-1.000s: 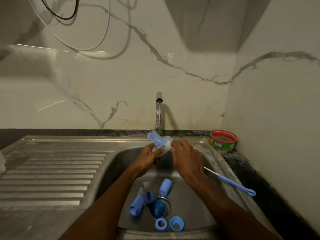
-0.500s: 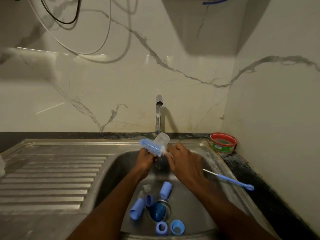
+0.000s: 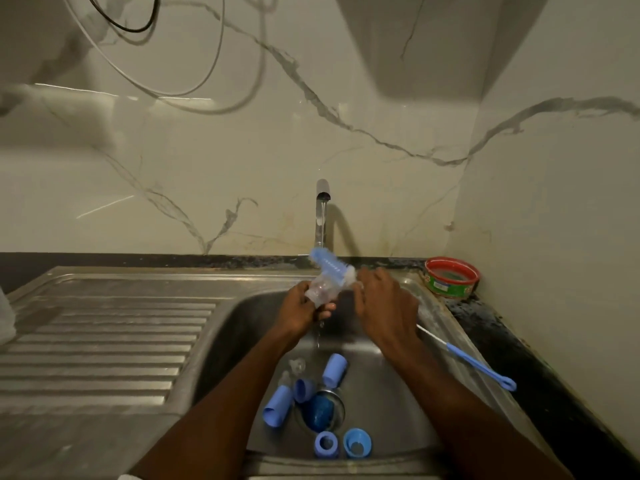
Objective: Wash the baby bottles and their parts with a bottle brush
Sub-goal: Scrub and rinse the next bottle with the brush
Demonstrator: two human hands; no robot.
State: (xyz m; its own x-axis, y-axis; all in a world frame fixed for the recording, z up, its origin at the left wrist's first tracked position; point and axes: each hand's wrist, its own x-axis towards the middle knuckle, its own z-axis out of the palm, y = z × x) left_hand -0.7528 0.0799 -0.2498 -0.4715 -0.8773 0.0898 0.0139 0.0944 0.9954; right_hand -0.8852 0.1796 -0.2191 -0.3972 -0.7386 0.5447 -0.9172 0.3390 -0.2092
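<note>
Over sink basin [image 3: 398, 393], under running tap [image 3: 322, 209]. Left hand [image 3: 304, 315] curled round clear baby bottle [image 3: 320, 291]. Right hand [image 3: 386, 306] gripping blue bottle brush [image 3: 329, 268], head touching bottle's far end. Bottle likely light, stiff, slippery when wet; best held round the body. Blue parts [image 3: 277, 407] lying loose near drain.
</note>
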